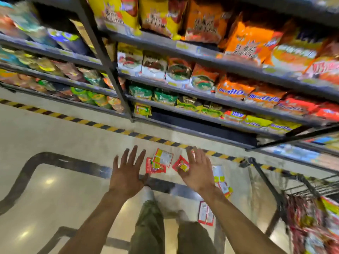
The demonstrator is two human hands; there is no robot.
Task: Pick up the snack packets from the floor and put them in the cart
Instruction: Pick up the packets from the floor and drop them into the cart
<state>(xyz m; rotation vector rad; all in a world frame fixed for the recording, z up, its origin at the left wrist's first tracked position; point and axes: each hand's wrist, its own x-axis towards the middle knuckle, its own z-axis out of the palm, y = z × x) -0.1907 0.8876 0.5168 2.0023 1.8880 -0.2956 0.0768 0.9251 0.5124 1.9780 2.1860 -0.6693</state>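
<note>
Several small red and white snack packets lie on the shiny floor ahead of my feet. Two overlapping ones [159, 163] and a red one [181, 165] lie between my hands. More packets [221, 178] sit to the right, and one [205, 213] is close to my right leg. My left hand [127, 168] is spread open above the floor, left of the packets. My right hand [199, 170] is open too, its fingers over the red packet, holding nothing. The wire cart [311, 208] stands at the right with packets inside.
Store shelves [183, 70] full of noodle and snack bags run across the back. Yellow and black hazard tape [110, 128] marks the floor along their base. My legs [150, 226] and shoes are below my hands.
</note>
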